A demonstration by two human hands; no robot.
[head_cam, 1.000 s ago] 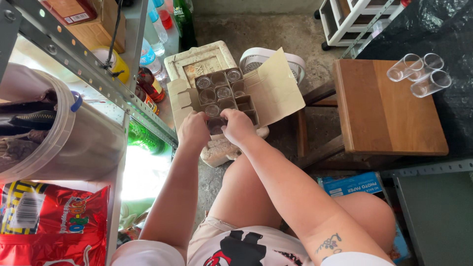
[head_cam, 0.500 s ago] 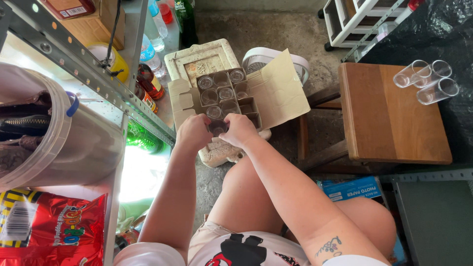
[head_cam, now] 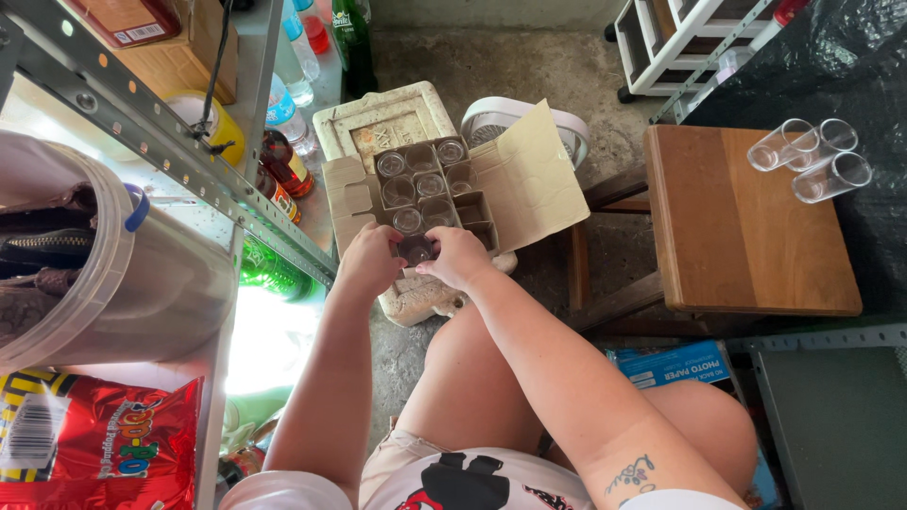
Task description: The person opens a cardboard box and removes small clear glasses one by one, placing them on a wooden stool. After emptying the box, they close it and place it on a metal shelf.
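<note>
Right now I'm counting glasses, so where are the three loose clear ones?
In the head view, the three clear glass tumblers lie on their sides at the far right corner of the brown wooden stool, right of the open cardboard box.

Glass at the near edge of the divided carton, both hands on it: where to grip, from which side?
Grip the rim of the glass from straight above. It stands upright in its cell, so the cardboard dividers of the carton hide its walls. The left hand and right hand already pinch it from opposite sides.
</note>
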